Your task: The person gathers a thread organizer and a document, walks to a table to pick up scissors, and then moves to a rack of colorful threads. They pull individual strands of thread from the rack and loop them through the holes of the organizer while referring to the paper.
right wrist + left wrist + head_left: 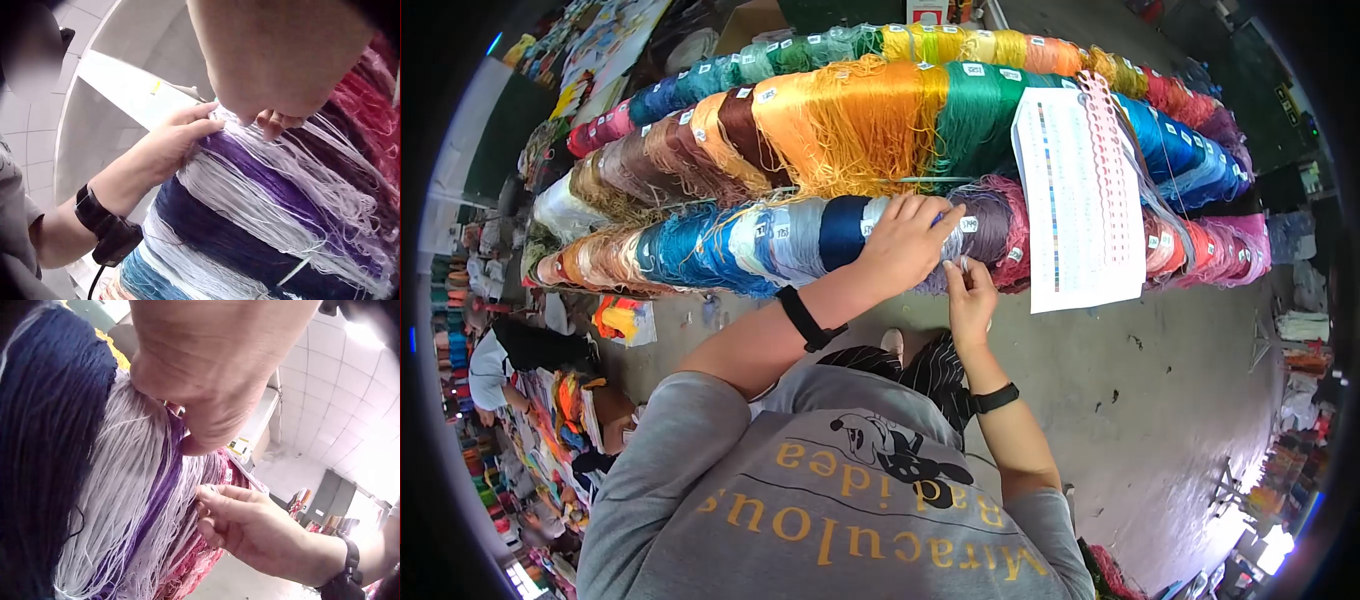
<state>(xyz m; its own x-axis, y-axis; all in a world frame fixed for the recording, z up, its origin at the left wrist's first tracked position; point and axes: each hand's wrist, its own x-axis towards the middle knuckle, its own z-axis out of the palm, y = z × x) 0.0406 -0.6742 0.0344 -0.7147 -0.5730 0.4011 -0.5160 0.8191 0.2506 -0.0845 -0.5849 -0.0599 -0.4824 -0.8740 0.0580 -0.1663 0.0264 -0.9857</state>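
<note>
Hanks of thread hang side by side over a rack. My left hand [903,240] grips pale strands at the top of the row, beside a navy hank [843,232]; in the right wrist view the left hand [169,145] has its thumb and fingers around them. Something small and blue shows between its fingers in the head view. My right hand [972,308] is just below and to the right; in the left wrist view the right hand [250,525] pinches pale strands between thumb and fingertips. A purple hank [262,172] lies between white ones in the right wrist view.
Two more rows of coloured hanks, including orange [850,120] and green [980,120], stand behind. A printed sheet [1065,210] with a pink punched strip [1108,160] lies over the rows at right. Another person [495,370] is at the far left.
</note>
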